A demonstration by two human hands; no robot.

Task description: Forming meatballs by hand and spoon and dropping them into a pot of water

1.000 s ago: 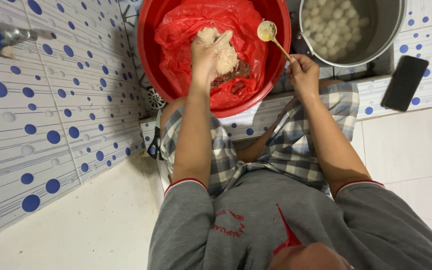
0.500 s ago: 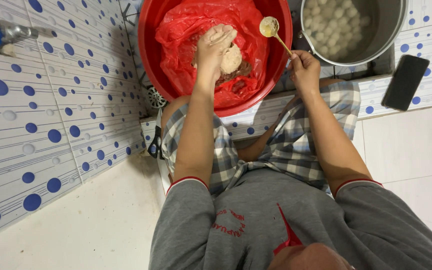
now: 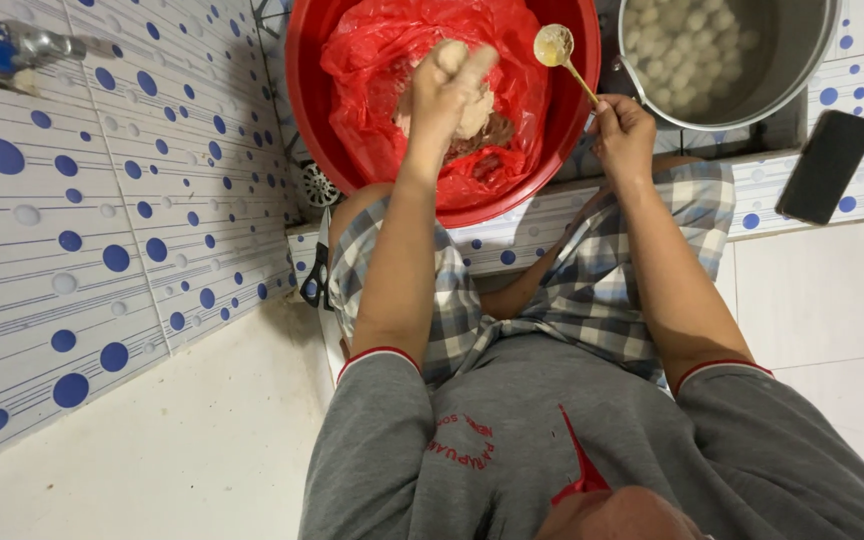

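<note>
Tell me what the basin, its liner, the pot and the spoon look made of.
Basin: likely plastic, glossy uniform red with soft highlights. Liner: thin red plastic film, crinkled and shiny. Pot: metal, probably steel or aluminium, with a brushed grey sheen. Spoon in the right hand: seems metal, slim pale-gold handle; its coated bowl leaves that open.

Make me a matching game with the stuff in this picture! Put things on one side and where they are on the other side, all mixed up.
Things:
1. spoon
2. pale balls
3. dark phone
4. red plastic bag

Places:
A. inside the red basin
B. in the right hand
C. lying on the dotted tile ledge
D. inside the metal pot

Pairs: 1-B, 2-D, 3-C, 4-A
</note>
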